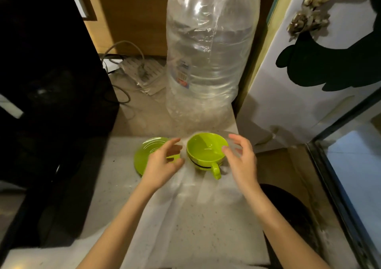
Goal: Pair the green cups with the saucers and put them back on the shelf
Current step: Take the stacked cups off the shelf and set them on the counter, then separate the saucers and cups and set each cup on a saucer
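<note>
green cup (206, 152) sits upright on the pale speckled counter (185, 217), mouth up and empty, handle pointing toward the camera and slightly right; a dark band runs round its lower wall. green saucer (144, 155) lies flat on the same counter just left of the cup, the two close together, contact between them not resolvable because the left hand covers the gap. left hand (162, 165) is over the right part of the saucer, fingers loosely spread and curved, thumb near the cup side; cannot tell whether it touches the saucer. right hand (241, 161) is beside the cup's right rim, fingers spread and curled inward, fingertips near or at the rim, nothing gripped; motion blur here. behind the cup stands a large clear plastic bottle (210, 52) wrapped in clear film. dark bulky object (51, 83) fills the left side. cables (123, 50) lie at the back left. white panel (309, 73) stands at the right.
</note>
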